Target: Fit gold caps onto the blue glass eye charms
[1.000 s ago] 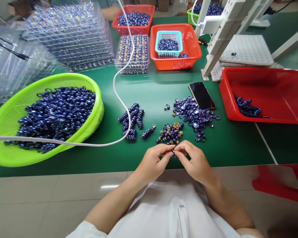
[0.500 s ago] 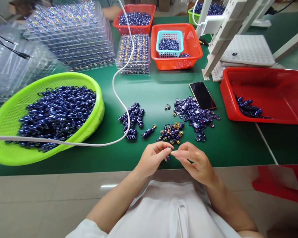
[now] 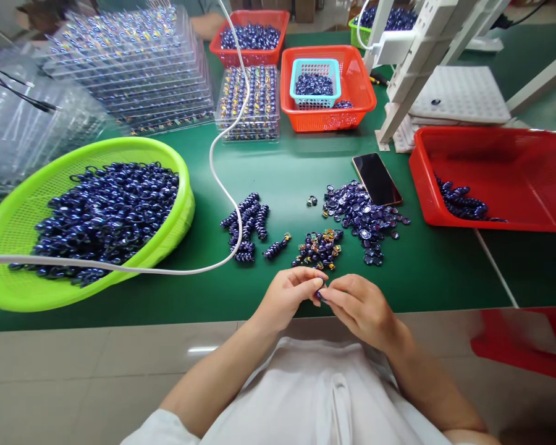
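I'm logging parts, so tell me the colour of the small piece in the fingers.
The small piece shows dark, glossy blue, seen in the head view.

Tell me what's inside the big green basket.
A heap of glossy dark blue looped pieces; it covers whatever lies deeper and the floor of the green basket beneath.

R hand (image 3: 364,304), fingers loosely spread ½ sec. ago, now has them drawn tog., tips at abt. 5 o'clock of L hand's (image 3: 288,295) pinch vs. approx. 3 o'clock 1 sec. ago. Small dark-blue pc. (image 3: 320,296), mostly hidden then, now shows more btwn. the fingers.
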`<state>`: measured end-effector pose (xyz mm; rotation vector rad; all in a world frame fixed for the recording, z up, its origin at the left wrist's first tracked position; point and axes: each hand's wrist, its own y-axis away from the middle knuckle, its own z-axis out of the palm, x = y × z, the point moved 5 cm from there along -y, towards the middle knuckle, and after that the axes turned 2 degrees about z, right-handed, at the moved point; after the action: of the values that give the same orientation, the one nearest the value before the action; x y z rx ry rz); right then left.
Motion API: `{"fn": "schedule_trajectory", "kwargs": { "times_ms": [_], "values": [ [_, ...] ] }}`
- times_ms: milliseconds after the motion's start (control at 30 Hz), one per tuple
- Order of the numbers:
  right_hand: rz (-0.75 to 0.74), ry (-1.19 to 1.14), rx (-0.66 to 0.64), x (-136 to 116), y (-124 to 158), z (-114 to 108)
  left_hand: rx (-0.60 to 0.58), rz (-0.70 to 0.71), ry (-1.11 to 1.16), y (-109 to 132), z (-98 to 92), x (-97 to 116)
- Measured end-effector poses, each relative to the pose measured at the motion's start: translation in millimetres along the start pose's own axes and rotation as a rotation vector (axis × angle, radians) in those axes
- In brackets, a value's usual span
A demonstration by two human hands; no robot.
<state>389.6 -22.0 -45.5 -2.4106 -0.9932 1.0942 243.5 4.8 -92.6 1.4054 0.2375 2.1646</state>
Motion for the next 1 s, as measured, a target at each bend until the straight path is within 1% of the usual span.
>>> {"fn": "schedule_trajectory", "kwargs": {
  "times_ms": [200,267,333,433,533,867,1000],
  "values": [
    [0.223,-0.147,0.13,5.9,4.0,-8.1,0.05,0.128,-0.159,12.0,8.2,15.7],
    [0.26,-0.156,0.175,5.2,4.7,-10.3,0.075,0.176,-0.203,15.6,10.0,18.5],
    [0.256,-0.14,0.192,2.7,4.6,-11.0,0.093,0.236,-0.237,18.0,10.9,20.6],
    [0.229,-0.096,0.205,-0.8,3.7,-11.2,0.086,0.33,-0.289,20.1,12.8,23.3],
    [0.22,-0.072,0.216,-1.8,2.8,-10.6,0.082,0.386,-0.334,21.4,13.9,25.1],
    [0.265,-0.045,0.221,-0.2,1.1,-7.5,0.12,0.374,-0.365,20.7,12.1,23.7],
    [0.273,-0.048,0.232,0.8,0.6,-7.0,0.12,0.394,-0.376,20.7,11.7,22.3]
  ]
}}
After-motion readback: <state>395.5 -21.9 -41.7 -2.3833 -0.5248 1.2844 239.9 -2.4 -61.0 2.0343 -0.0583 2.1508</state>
